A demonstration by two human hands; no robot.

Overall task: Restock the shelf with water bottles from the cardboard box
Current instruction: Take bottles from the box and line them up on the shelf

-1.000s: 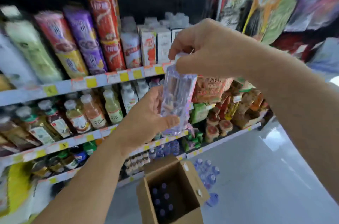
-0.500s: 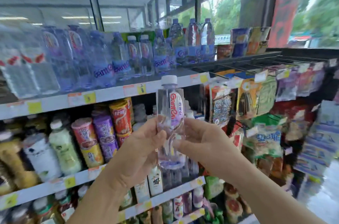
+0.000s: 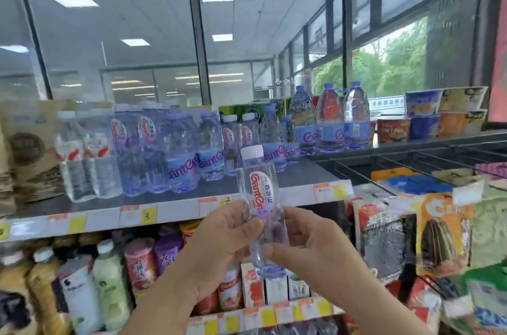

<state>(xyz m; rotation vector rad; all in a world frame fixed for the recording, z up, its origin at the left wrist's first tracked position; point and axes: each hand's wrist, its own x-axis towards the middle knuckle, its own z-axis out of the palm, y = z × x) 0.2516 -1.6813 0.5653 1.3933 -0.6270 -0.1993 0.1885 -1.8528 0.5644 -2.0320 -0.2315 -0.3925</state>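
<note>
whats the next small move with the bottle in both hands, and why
Probably lift the water bottle and carry it forward onto the top shelf. The left hand and right hand hold it upright below the shelf edge, and bare shelf shows right of the two matching white-capped bottles.

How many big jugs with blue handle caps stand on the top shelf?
3, side by side at the shelf's right end: left jug, middle jug, right jug. More may be hidden behind them.
</note>
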